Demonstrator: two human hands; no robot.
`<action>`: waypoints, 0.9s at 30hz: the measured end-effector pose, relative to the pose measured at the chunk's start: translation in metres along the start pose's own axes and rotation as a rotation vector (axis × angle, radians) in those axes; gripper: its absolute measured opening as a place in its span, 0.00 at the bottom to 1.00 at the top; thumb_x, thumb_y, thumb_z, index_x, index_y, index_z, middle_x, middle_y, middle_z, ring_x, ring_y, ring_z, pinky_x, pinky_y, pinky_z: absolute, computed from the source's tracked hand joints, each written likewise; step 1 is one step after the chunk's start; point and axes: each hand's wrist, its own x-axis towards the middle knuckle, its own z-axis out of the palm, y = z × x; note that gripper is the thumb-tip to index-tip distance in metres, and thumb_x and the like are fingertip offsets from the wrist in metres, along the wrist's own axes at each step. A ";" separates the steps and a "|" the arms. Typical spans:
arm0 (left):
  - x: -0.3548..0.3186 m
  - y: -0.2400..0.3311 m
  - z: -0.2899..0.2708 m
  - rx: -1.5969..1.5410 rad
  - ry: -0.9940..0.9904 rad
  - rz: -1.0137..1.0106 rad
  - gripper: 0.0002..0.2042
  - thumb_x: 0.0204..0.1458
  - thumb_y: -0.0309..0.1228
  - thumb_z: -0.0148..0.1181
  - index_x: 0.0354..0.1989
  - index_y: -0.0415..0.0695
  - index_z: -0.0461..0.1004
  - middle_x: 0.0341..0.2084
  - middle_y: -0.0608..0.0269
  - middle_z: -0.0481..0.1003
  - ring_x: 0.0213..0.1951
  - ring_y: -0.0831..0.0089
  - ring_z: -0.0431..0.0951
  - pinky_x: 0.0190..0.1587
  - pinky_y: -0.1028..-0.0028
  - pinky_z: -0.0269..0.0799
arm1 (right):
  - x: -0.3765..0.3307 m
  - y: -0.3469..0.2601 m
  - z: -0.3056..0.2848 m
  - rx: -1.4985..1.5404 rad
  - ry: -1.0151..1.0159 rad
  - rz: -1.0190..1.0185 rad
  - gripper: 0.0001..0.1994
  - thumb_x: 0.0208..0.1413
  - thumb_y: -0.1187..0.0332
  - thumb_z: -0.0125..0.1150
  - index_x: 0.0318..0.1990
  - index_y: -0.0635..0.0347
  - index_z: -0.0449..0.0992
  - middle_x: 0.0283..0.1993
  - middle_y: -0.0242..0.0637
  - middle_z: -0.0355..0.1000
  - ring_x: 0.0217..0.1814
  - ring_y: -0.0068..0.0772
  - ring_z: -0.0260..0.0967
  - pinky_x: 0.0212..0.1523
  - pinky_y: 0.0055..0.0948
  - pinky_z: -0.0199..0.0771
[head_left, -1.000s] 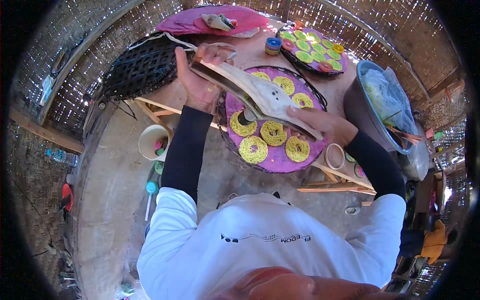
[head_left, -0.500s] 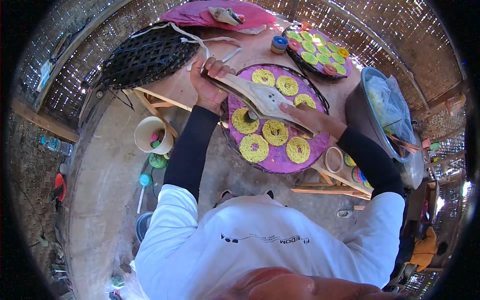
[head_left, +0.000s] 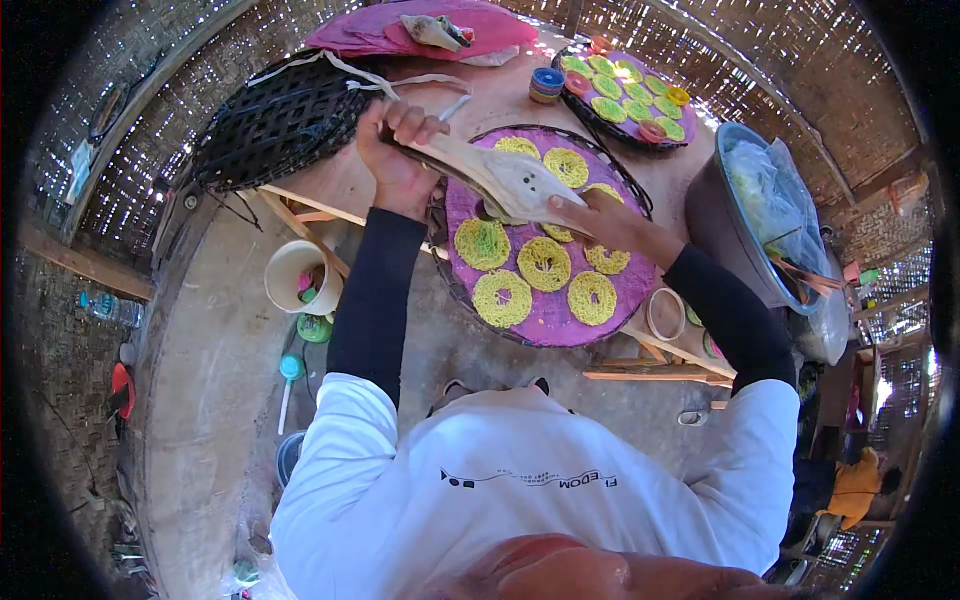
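Both my hands hold a long, off-white, two-part lever press (head_left: 515, 180) with small dark holes in its face. It slants above a round tray (head_left: 650, 285) lined with purple cloth. My left hand (head_left: 402, 160) is wrapped round its far left end. At its other end, my right hand (head_left: 615, 225) grips with the thumb on top. Several yellow ring-shaped strand cakes (head_left: 545, 263) lie on the cloth. One ring (head_left: 482, 244) just below the press looks greener in its middle. The press and my right hand partly hide other rings and the press's underside.
A second tray (head_left: 632, 95) holds green rings at the back right. Colourful stacked rings (head_left: 546, 85) stand near it. A large tub (head_left: 712, 205) with plastic bags is on the right. A dark woven tray (head_left: 285, 120) lies left, above a cream bucket (head_left: 300, 280).
The press has shifted slightly away from me and left with both hands. The ring beneath it now shows more fully, and the press's right end is more covered by my right hand.
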 end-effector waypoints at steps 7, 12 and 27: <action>0.038 -0.022 0.019 -0.045 -0.098 -0.078 0.14 0.44 0.44 0.48 0.14 0.51 0.60 0.09 0.73 0.57 0.18 0.76 0.59 0.24 0.78 0.57 | 0.004 0.008 -0.036 0.155 -0.067 0.131 0.37 0.41 0.29 0.36 0.21 0.60 0.69 0.15 0.30 0.61 0.16 0.19 0.60 0.14 0.19 0.58; 0.046 -0.043 -0.026 -0.040 -0.052 -0.101 0.12 0.46 0.42 0.47 0.15 0.52 0.59 0.10 0.75 0.57 0.18 0.78 0.61 0.28 0.75 0.60 | 0.021 0.038 -0.036 0.051 0.013 0.181 0.34 0.47 0.34 0.37 0.25 0.61 0.72 0.16 0.31 0.64 0.14 0.17 0.59 0.12 0.21 0.56; 0.047 -0.040 -0.048 0.070 0.008 -0.010 0.14 0.47 0.46 0.43 0.19 0.51 0.64 0.07 0.80 0.55 0.17 0.81 0.60 0.32 0.70 0.63 | 0.026 0.016 -0.037 -0.262 0.147 0.149 0.38 0.44 0.33 0.39 0.23 0.69 0.72 0.15 0.43 0.65 0.19 0.35 0.66 0.23 0.37 0.65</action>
